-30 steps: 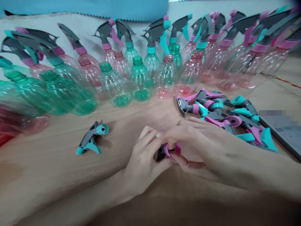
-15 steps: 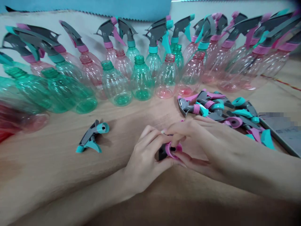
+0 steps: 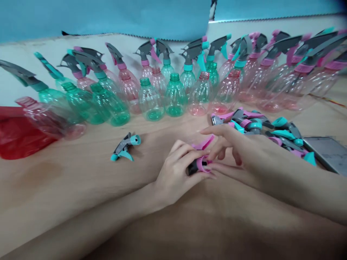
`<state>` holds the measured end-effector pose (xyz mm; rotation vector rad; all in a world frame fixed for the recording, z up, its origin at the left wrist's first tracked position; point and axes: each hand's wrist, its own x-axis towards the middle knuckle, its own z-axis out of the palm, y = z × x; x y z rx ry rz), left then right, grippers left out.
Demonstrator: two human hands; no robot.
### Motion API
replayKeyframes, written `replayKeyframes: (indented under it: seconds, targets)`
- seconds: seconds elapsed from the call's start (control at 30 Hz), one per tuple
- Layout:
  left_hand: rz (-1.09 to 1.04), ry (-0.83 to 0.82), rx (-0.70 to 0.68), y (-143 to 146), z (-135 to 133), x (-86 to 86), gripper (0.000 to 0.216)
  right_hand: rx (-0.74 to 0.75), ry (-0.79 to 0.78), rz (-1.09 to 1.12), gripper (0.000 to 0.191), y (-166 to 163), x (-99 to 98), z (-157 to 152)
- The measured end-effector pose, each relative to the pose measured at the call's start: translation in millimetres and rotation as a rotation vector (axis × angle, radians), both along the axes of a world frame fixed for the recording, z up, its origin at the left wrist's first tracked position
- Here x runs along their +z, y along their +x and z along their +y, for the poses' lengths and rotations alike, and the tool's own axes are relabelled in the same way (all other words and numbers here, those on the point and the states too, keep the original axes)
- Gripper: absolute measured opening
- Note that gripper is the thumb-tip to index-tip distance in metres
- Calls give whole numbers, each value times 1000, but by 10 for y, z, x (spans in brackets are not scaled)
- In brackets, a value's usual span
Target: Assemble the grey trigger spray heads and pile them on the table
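- The left hand (image 3: 176, 169) curls its fingers around a grey and pink trigger sprayer head (image 3: 199, 163), held low over the wooden table (image 3: 67, 187) near its middle.
- The right hand (image 3: 238, 151) meets the same head from the right: its thumb and lower fingers pinch the pink collar, while the index finger sticks out straight.
- Bare tabletop lies in front of both forearms and to the left of the hands, up to one loose teal and grey sprayer head (image 3: 125, 147).
- A pile of sprayer heads (image 3: 265, 128), too tangled to count, lies just beside the right hand, with a phone (image 3: 328, 153) at its right.
- A crowded row of pink and green spray bottles (image 3: 173, 90) closes off the far side; exact numbers cannot be told.
- One red plastic bag (image 3: 18, 131) lies at the left edge.
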<state>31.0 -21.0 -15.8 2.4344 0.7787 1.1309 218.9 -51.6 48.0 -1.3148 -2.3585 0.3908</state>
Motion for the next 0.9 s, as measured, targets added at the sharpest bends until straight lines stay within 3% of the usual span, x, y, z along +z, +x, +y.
replayKeyframes:
  seconds: [0.13,0.33,0.43,0.67,0.9]
  targets:
    - [138,109,71,-161,-45,3,30,14,-90,25,52,44,26,-30]
    - [394,180,399,-610,23,56,46,16,61,45,50,84,49,-9]
    - [404,174,465,-715,-64,106,45,35,83,99,47,90,97,-10]
    - [377,133,176,-423,-468,199,23,-46,87,120,48,234,119,-3]
    - [391,54,-10,-59,-576,82,17,-157,27,119,48,509,69,-56]
